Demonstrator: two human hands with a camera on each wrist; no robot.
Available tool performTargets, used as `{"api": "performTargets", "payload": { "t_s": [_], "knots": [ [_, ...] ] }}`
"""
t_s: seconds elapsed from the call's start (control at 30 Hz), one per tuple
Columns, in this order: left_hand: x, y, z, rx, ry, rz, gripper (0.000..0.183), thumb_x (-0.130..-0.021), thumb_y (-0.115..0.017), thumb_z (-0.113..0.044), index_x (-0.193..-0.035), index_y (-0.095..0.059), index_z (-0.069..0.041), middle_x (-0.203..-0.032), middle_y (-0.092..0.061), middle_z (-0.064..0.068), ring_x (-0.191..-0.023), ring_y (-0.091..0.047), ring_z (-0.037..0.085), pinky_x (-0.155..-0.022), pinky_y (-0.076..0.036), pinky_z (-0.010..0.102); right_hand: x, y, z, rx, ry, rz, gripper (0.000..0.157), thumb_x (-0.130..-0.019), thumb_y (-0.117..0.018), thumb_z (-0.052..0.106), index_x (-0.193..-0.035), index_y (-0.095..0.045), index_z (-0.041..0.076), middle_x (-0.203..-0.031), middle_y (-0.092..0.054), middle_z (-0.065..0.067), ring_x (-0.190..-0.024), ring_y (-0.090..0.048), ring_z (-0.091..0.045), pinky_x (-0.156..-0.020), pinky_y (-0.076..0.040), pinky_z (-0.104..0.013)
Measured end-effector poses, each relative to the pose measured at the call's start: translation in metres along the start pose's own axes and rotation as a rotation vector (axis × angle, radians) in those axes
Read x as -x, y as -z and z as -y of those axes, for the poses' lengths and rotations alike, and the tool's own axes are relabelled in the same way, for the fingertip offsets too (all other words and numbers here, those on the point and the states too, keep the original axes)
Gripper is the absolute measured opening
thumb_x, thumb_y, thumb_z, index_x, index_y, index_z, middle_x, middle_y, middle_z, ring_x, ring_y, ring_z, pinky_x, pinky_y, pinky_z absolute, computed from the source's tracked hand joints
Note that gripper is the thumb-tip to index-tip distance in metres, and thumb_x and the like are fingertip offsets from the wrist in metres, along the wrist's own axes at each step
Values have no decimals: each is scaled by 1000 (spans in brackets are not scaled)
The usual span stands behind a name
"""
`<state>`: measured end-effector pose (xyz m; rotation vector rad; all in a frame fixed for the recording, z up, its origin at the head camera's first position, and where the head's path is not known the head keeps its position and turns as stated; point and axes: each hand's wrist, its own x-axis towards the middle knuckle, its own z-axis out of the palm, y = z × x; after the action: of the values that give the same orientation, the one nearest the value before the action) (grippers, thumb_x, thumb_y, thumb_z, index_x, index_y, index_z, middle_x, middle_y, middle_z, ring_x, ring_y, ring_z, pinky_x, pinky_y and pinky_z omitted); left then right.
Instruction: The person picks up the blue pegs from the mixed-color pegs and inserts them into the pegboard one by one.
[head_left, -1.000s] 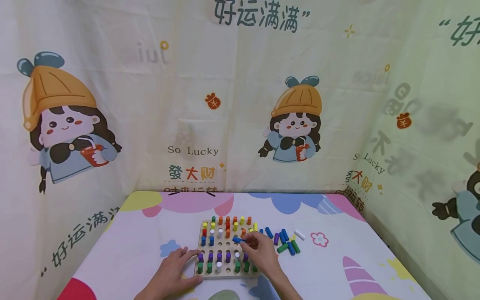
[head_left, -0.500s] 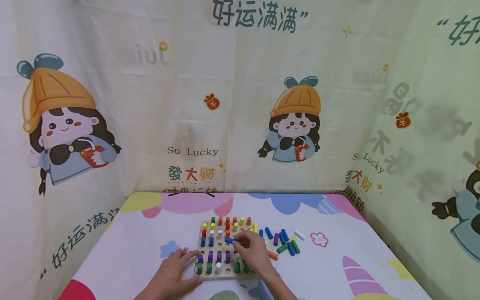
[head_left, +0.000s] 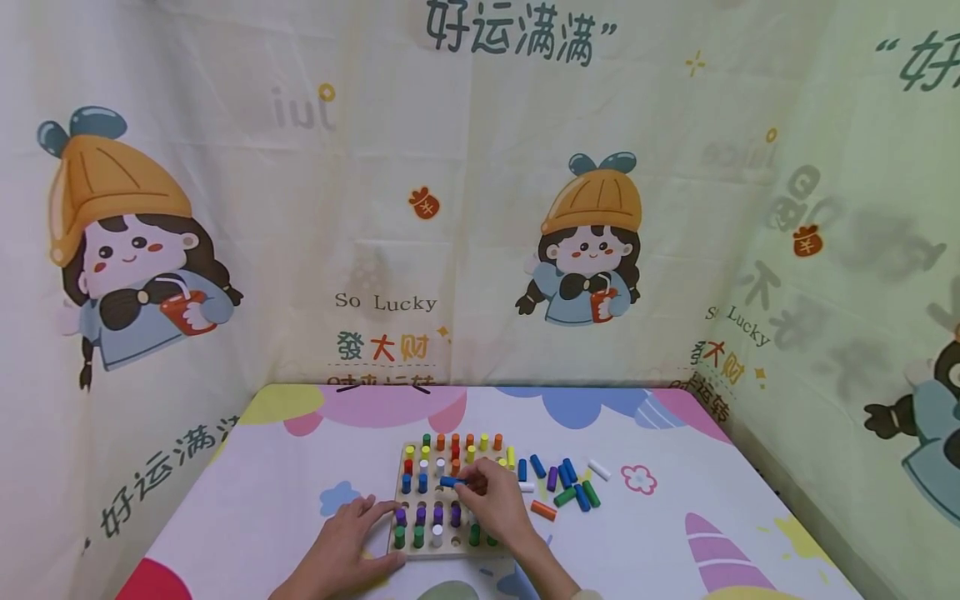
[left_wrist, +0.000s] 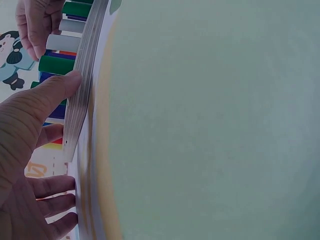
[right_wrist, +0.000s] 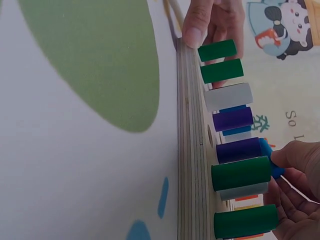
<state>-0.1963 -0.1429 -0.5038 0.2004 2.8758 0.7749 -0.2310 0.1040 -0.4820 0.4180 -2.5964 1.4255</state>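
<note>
A wooden pegboard (head_left: 448, 552) lies on the table, with coloured pegs standing in many of its holes. My right hand (head_left: 493, 498) pinches a blue peg (head_left: 450, 482) between thumb and fingertips. That peg lies roughly level above the board's middle, just right of two standing blue pegs (head_left: 416, 483). At the near left corner, my left hand (head_left: 339, 543) holds the board, thumb on the front edge and index finger at the left side. Its other fingers (left_wrist: 54, 206) are off the board. In the right wrist view, purple and green pegs (right_wrist: 241, 173) partly cover the held blue peg (right_wrist: 266, 148).
Loose pegs in blue, green, purple and white lie right of the board, among them a green peg (head_left: 591, 493). An orange peg (head_left: 543, 510) lies close to my right wrist. Printed cloth walls (head_left: 480, 250) rise behind and beside the patterned table (head_left: 645, 550).
My right hand has moved left over the board with the blue peg, uncovering the loose orange peg and a white one. The left hand and the board have stayed put.
</note>
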Motion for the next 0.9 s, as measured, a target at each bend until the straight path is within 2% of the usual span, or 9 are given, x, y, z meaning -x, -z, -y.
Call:
{"api": "performTargets", "payload": {
  "t_s": [0.23,0.43,0.7,0.9],
  "knots": [
    [-1,1,0,4,5,3,78,-74,-80,-67,-137,-63,-24,-147,-52,23,-132,-46,53,-98,-38,79,-4,-4,-1,36,22,14,10,-91,-78,11,-97,-70,7,-89,-66,3,-76,-59,-7,-70,-52,-16],
    [0,1,2,5,-12,0,79,-75,-79,-67,-138,-62,-23,-147,-52,24,-133,-46,53,-99,-38,79,-6,-9,1,69,6,27,10,-91,-77,9,-99,-72,6,-91,-64,2,-78,-57,-8,-70,-52,-16],
    [0,2,2,5,-39,-9,78,-75,-80,-65,-138,-62,-23,-146,-52,24,-132,-47,51,-101,-37,78,-9,-13,0,119,16,21,11,-90,-78,9,-99,-73,7,-91,-63,2,-79,-57,-9,-72,-54,-19],
    [0,1,2,1,-24,-8,79,-74,-79,-66,-138,-62,-22,-145,-53,23,-132,-47,51,-100,-38,78,-11,-16,0,146,12,14,12,-90,-79,11,-98,-72,8,-91,-64,3,-80,-57,-8,-74,-56,-20]
  ]
}}
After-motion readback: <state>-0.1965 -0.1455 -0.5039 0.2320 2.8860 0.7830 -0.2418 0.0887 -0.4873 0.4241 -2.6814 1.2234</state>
